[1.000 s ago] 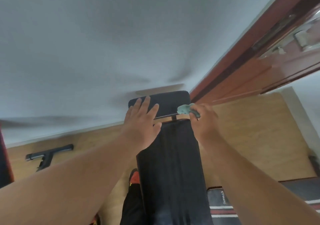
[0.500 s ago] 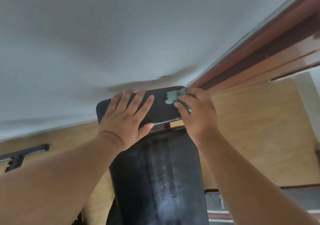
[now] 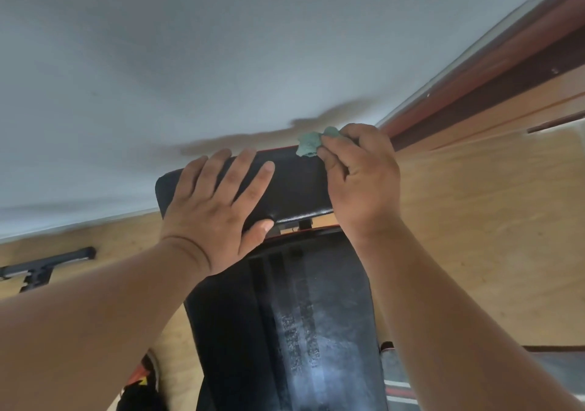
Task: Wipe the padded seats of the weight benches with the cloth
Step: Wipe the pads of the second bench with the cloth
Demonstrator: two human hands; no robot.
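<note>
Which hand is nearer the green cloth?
Right. The right hand pinches the cloth at the far pad's far right corner; the left hand lies flat on that pad, apart from it.

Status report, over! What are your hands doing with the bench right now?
Left hand flat on far pad. Right hand grips green cloth at pad's far right corner. Nothing in the way.

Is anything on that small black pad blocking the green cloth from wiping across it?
Only the person's own left hand, resting flat on the small pad. The right hand holds the cloth at the pad's far right corner.
</note>
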